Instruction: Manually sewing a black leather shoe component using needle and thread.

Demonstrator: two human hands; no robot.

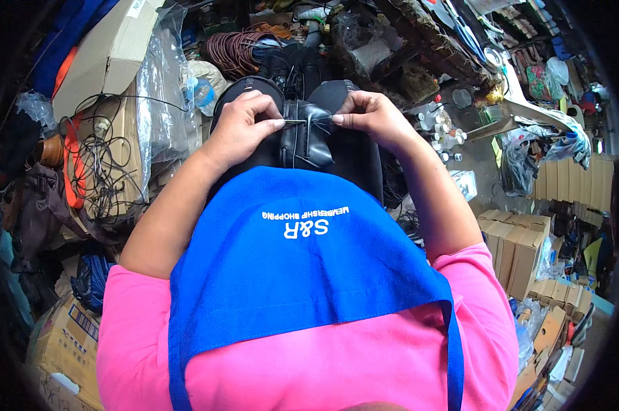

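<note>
Black leather goods point(313, 147) with a shiny, creased surface rest on my lap, just beyond my blue apron point(309, 260). At their left edge, my left hand point(248, 123) pinches a thin, pale, needle-like rod point(294, 121) between thumb and forefinger. The rod points right, across the leather. Opposite it, my right hand point(374, 120) has thumb and forefinger pressed together at the right edge of the leather. What sits in that pinch is too small to make out. Round dark flaps point(329, 96) show behind the leather, partly covered by my hands.
Coiled reddish-brown cord point(234, 53) lies at the far side among clutter. To the left are a large cardboard box point(104, 55), clear plastic sheeting point(162, 103) and tangled black wire point(107, 161). Small white-capped bottles point(443, 127) and stacked cardboard point(518, 250) are on the right.
</note>
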